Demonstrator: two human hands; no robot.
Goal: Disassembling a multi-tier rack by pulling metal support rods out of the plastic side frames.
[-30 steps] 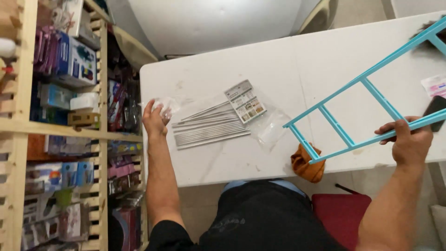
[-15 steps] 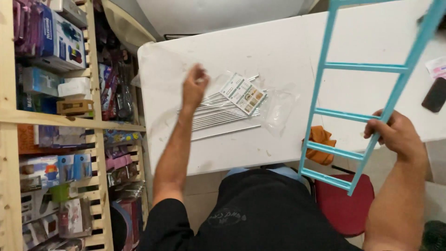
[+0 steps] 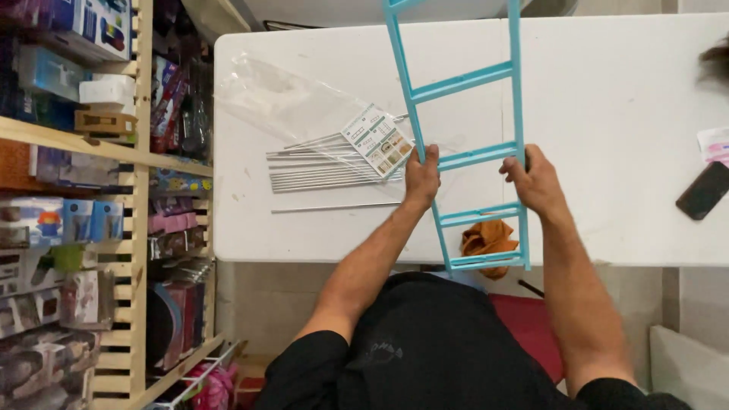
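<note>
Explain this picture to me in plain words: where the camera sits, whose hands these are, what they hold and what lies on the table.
The camera is worn on a person's head and looks down, so the two bare arms reaching up from the bottom are that person's own. The left hand and the right hand each grip one side rail of a light blue ladder-shaped frame, held over a white table. On the table lie a bundle of thin metal rods, a printed leaflet in a clear plastic bag, an orange cloth at the near edge and a dark phone on the right. Wooden shelves of boxed goods stand on the left.
</note>
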